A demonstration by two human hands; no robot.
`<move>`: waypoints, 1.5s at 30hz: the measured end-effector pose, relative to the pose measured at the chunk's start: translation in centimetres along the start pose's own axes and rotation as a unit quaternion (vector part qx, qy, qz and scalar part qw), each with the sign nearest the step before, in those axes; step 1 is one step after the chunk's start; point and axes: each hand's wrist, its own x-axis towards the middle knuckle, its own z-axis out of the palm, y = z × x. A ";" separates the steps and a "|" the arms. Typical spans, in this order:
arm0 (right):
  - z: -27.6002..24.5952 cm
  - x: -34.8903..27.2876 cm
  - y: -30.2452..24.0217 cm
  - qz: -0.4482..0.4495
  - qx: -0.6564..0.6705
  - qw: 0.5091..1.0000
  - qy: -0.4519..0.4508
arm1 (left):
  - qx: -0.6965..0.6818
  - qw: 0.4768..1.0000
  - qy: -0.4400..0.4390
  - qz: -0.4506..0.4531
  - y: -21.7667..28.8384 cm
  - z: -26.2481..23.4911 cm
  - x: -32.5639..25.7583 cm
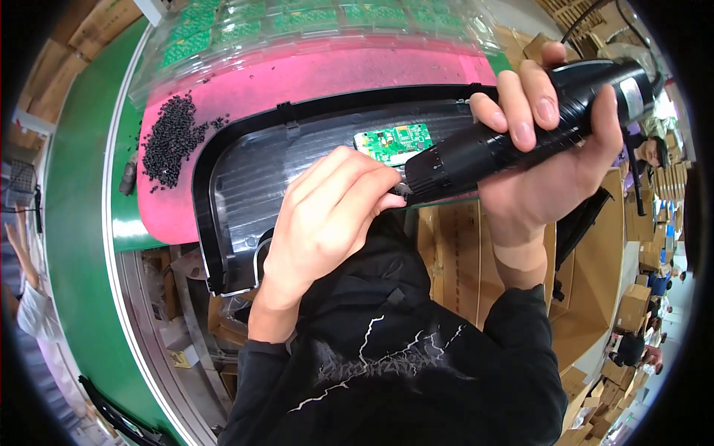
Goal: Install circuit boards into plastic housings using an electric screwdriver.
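Note:
My right hand (554, 160) grips a black electric screwdriver (513, 134), held slanted with its nose pointing down-left. My left hand (331, 215) pinches at the screwdriver's tip, fingers closed around something too small to make out. Both hands hover over a black plastic housing (245, 178) with a curved frame that lies on a pink mat (320, 78). A small green circuit board (394, 141) sits inside the housing just above my left fingers.
A heap of small black screws (171, 137) lies on the pink mat at the left. Clear plastic trays of green circuit boards (297, 22) line the far side. The green conveyor belt (74, 223) curves on the left. Cardboard boxes (587, 297) stand at the right, other people beyond.

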 end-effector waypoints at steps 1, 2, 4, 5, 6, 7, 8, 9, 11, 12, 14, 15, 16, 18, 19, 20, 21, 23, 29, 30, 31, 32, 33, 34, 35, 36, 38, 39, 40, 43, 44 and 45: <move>0.0 -0.1 -0.1 -0.019 -0.009 1.000 -0.006 | -0.001 1.000 -0.001 0.000 -0.1 0.1 0.1; 0.0 -0.2 -0.1 -0.038 -0.018 0.999 -0.013 | -0.001 1.000 0.008 0.014 -0.2 0.1 0.2; 0.0 -0.4 -0.3 -0.029 -0.013 0.999 -0.030 | 0.000 1.000 0.018 0.026 -0.4 0.2 0.1; 0.0 -0.4 -0.4 -0.019 -0.008 0.999 -0.050 | -0.037 0.998 0.045 -0.001 -0.4 0.2 -0.1; 0.1 -0.4 -0.5 -0.009 -0.003 0.998 -0.069 | -0.073 0.994 0.072 -0.028 -0.4 0.2 -0.4; 0.4 -0.4 -0.9 -0.022 -0.023 0.997 -0.072 | -0.091 0.991 0.080 -0.054 -0.2 0.6 -0.5; 0.6 -0.5 -1.7 -0.024 -0.056 0.995 -0.083 | -0.093 0.991 0.078 -0.054 -0.2 0.8 -0.8; 0.9 -0.6 -2.3 -0.042 -0.080 0.993 -0.081 | -0.129 0.978 0.115 -0.114 -0.3 0.9 -1.1; 1.3 -1.0 -3.0 -0.081 -0.107 0.989 -0.058 | -0.168 0.955 0.152 -0.190 -0.5 0.7 -1.5; 1.2 -1.0 -3.2 -0.105 -0.109 0.985 -0.083 | -0.167 0.955 0.152 -0.191 -0.4 0.6 -1.4; 1.6 -1.5 -2.3 -0.153 -0.096 0.982 -0.059 | -0.132 0.974 0.058 -0.173 0.1 0.5 -1.0; 1.8 -1.8 -2.0 -0.202 -0.084 0.975 -0.035 | -0.087 0.987 0.037 -0.127 0.1 0.4 -0.7; 1.7 -1.4 -2.6 -0.203 -0.085 0.975 -0.034 | -0.089 0.987 0.036 -0.127 0.2 0.5 -0.6; 1.4 -0.2 -4.2 -0.056 -0.192 0.966 -0.165 | -0.105 0.986 0.048 -0.123 0.3 0.6 -0.6; 1.4 -0.5 -4.0 -0.059 -0.180 0.969 -0.158 | -0.098 0.989 0.056 -0.097 0.1 0.6 -0.6; 1.3 -0.6 -4.0 -0.059 -0.180 0.969 -0.156 | -0.099 0.989 0.054 -0.098 0.0 0.6 -0.6; 1.2 -0.6 -4.0 -0.057 -0.178 0.969 -0.163 | -0.092 0.991 0.053 -0.083 0.0 0.6 -0.6; 0.9 -0.5 -4.0 -0.049 -0.173 0.967 -0.179 | -0.084 0.993 0.053 -0.070 -0.1 0.6 -0.5; 0.4 -0.3 -3.7 -0.045 -0.161 0.966 -0.199 | -0.090 0.992 0.052 -0.065 -0.5 0.7 -0.4; 0.3 -0.3 -3.6 -0.049 -0.159 0.966 -0.197 | -0.094 0.993 0.041 -0.063 -0.6 0.6 -0.4; 0.2 -0.3 -3.6 -0.053 -0.158 0.967 -0.195 | -0.098 0.993 0.030 -0.061 -0.7 0.5 -0.4; 0.2 -0.3 -3.5 -0.056 -0.156 0.967 -0.193 | -0.098 0.993 0.030 -0.063 -0.7 0.4 -0.3; 0.1 -0.3 -3.4 -0.060 -0.155 0.967 -0.192 | -0.092 0.993 0.018 -0.068 -0.6 0.4 -0.2; 0.0 -0.3 -3.3 -0.064 -0.153 0.968 -0.190 | -0.086 0.994 0.007 -0.073 -0.5 0.3 -0.2; 0.0 -0.4 -3.2 -0.067 -0.151 0.968 -0.188 | -0.087 0.993 0.007 -0.075 -0.5 0.3 -0.2; -0.1 -0.4 -3.1 -0.071 -0.150 0.968 -0.187 | -0.083 0.993 -0.002 -0.083 -0.4 0.3 -0.1; -0.3 -0.4 -2.9 -0.079 -0.147 0.969 -0.183 | -0.079 0.992 -0.010 -0.093 -0.3 0.4 -0.2; -0.4 -0.4 -2.9 -0.083 -0.145 0.969 -0.181 | -0.091 0.990 -0.014 -0.110 -0.3 0.5 -0.2; -0.4 -0.4 -2.8 -0.088 -0.144 0.969 -0.180 | -0.103 0.986 -0.017 -0.127 -0.2 0.6 -0.3; -0.6 -0.4 -2.4 -0.100 -0.140 0.969 -0.175 | -0.111 0.985 0.001 -0.133 -0.7 0.7 -0.6; -0.6 -0.4 -2.3 -0.105 -0.139 0.969 -0.174 | -0.112 0.985 0.001 -0.133 -0.7 0.7 -0.6; -0.7 -0.5 -2.2 -0.109 -0.138 0.969 -0.172 | -0.109 0.986 0.001 -0.126 -0.8 0.7 -0.5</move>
